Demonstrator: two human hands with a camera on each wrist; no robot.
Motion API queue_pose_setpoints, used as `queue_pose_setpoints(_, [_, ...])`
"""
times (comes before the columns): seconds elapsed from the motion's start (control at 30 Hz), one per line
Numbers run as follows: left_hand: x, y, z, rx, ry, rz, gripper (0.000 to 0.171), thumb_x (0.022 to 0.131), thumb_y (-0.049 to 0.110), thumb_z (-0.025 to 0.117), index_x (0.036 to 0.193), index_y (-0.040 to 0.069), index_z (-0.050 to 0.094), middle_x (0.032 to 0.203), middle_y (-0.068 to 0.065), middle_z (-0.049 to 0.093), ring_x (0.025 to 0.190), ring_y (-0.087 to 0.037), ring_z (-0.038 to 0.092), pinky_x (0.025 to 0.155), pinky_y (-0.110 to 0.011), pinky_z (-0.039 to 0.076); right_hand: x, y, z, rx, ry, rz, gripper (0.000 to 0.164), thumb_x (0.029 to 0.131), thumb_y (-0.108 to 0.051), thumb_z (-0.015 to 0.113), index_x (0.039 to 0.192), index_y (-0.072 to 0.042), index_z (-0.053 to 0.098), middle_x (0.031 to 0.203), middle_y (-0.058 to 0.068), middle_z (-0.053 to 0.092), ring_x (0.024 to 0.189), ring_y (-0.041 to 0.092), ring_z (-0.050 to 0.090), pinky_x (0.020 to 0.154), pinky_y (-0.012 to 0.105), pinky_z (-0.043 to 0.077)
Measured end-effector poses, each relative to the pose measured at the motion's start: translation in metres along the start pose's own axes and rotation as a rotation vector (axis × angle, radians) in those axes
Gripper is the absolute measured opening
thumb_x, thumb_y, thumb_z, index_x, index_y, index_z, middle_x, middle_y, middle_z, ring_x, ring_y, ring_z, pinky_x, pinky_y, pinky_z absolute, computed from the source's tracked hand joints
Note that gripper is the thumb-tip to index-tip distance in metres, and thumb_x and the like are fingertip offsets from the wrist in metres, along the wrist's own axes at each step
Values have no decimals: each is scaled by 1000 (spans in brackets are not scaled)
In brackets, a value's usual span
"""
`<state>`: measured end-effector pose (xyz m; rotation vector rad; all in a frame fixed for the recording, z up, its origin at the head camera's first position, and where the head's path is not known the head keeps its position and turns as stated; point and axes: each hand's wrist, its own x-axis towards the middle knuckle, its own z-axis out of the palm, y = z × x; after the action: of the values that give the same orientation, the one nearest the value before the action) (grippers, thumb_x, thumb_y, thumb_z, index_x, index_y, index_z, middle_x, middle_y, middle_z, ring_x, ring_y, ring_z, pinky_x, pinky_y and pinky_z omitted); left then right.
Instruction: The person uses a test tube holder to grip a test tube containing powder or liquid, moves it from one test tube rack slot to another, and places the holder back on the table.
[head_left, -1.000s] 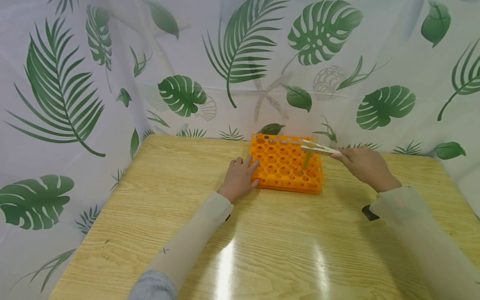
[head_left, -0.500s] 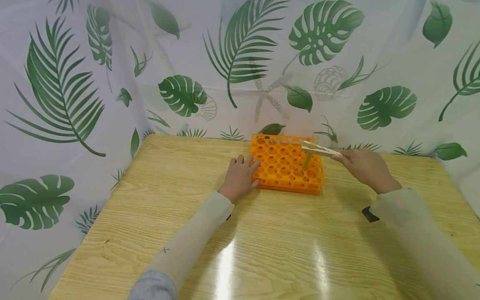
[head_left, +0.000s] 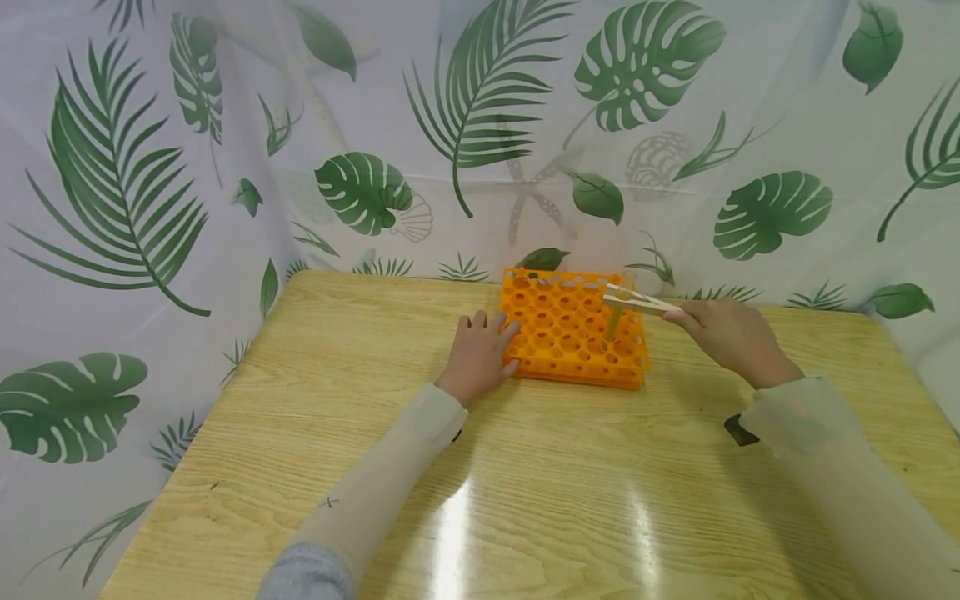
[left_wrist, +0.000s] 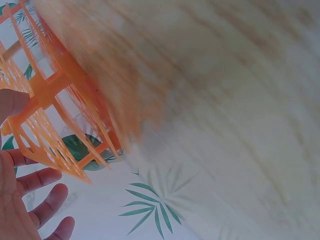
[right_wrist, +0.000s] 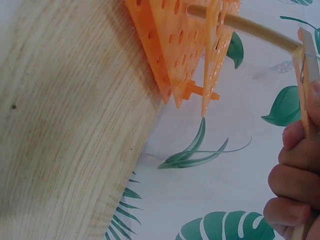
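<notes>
An orange test tube rack with many round holes stands near the table's back edge. My left hand holds its left front corner, thumb at the front and index finger at the top, the other fingers spread. My right hand grips a wooden test tube clamp by its handle. The clamp's jaws sit around the upper part of a glass test tube with yellowish liquid. That tube leans slightly, and its lower end passes through a hole in the rack's top plate on the right side.
The wood-grain table extends toward the person on both sides of the rack. A white curtain printed with green leaves hangs right behind the table's back edge. A dark strap piece shows under the right sleeve.
</notes>
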<state>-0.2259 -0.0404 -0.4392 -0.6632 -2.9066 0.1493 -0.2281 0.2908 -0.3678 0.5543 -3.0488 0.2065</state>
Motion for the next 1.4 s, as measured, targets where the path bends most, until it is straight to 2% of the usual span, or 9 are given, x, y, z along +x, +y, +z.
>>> queue_pose_setpoints(0.53, [0,0,0,-30,-15,-3,52,90,50,54,134,24,44,132,-1,48,110,-26,46,91,-42,38,3,2,9,24,11,-19,45,99,-43,38,75,-12,59,55,0,38,51,15,33,52,29,28])
queue_pose_setpoints(0.8, [1,0,1,-3,0,-1,51,90,50,54,133,24,45,131,1,50,103,-23,46,85,-38,38,0,3,11,23,-11,1,50,99,-48,35,66,-13,52,54,0,36,50,15,33,51,28,28])
queue_pose_setpoints(1.07, [0,0,1,-28,-11,-5,51,90,49,55,133,23,44,130,0,49,103,-24,46,85,-38,37,2,2,13,45,-44,4,48,99,-45,37,75,-11,60,54,-1,36,50,15,31,52,29,27])
queue_pose_setpoints(1.4, [0,0,0,-43,-23,-6,52,90,49,55,134,23,44,131,-1,49,106,-25,46,87,-39,37,1,3,18,49,-35,-4,46,99,-45,37,74,-12,57,55,0,35,49,14,29,50,28,26])
